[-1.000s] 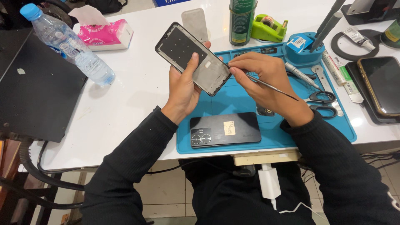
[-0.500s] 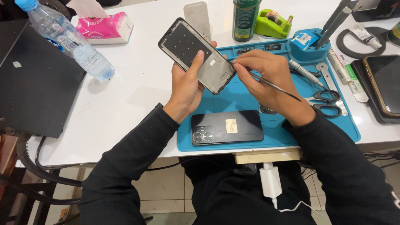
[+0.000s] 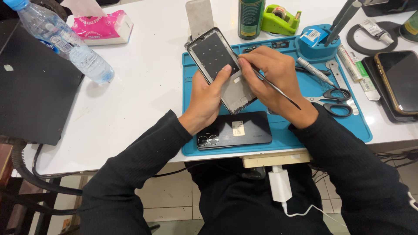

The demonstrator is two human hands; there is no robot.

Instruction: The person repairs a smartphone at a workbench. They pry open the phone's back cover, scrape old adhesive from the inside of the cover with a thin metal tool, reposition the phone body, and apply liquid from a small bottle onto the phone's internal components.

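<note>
My left hand (image 3: 207,102) has its fingers closed around a phone frame (image 3: 222,69), tilted up above the blue mat (image 3: 287,130) on the white counter (image 3: 143,82), thumb pressed on its dark inner face. My right hand (image 3: 276,80) pinches a thin metal tool (image 3: 278,90) with closed fingers, its tip at the frame's right edge (the exact contact point is hidden by my fingertips). A black phone (image 3: 235,130) lies camera side up on the mat just near of my hands, scissors (image 3: 335,100) to the right and a water bottle (image 3: 65,41) far left.
</note>
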